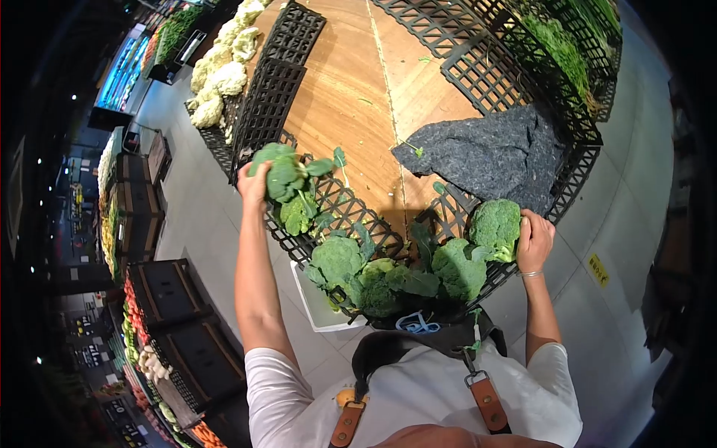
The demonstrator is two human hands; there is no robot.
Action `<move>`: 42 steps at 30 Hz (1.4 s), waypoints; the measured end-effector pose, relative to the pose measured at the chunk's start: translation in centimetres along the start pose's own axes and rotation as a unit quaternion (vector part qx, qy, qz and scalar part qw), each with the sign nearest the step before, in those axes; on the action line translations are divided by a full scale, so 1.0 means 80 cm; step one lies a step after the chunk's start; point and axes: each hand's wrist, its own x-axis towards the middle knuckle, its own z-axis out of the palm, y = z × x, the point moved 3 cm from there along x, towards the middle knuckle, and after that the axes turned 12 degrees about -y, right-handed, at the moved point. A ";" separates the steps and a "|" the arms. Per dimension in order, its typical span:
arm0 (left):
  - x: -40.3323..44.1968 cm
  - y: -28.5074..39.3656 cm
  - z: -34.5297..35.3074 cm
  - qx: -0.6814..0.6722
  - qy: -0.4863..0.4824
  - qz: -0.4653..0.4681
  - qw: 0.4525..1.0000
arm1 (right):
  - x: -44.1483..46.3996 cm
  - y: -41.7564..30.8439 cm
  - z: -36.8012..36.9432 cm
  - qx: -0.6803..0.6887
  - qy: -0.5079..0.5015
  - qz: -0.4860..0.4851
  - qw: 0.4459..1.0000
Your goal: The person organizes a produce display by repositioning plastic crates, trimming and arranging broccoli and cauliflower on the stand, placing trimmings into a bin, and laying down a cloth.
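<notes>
Holding a broccoli (282,175) at the near left corner of the tabletop (340,89) in the left hand (254,185), clamped around its side. Touching a second broccoli (495,222) at the near right with the right hand (535,240); hard to tell whether gripping or merely touching. Already lined up between both, along the near edge: more broccoli (336,261). Judging by this row, well filled there; seemingly left unsettled, at the row's left end, the held broccoli. Lying farther right: a dark cloth (485,149).
</notes>
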 end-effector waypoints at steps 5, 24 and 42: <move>0.009 0.048 -0.044 -0.024 0.113 0.035 0.993 | 0.001 0.001 0.005 -0.004 0.011 -0.004 1.000; -0.055 -0.007 0.119 0.678 -0.155 0.068 0.716 | 0.002 0.000 0.006 -0.004 0.003 0.012 1.000; -0.088 0.026 0.220 0.329 -0.109 0.191 0.918 | -0.001 0.001 0.004 0.005 0.016 -0.003 1.000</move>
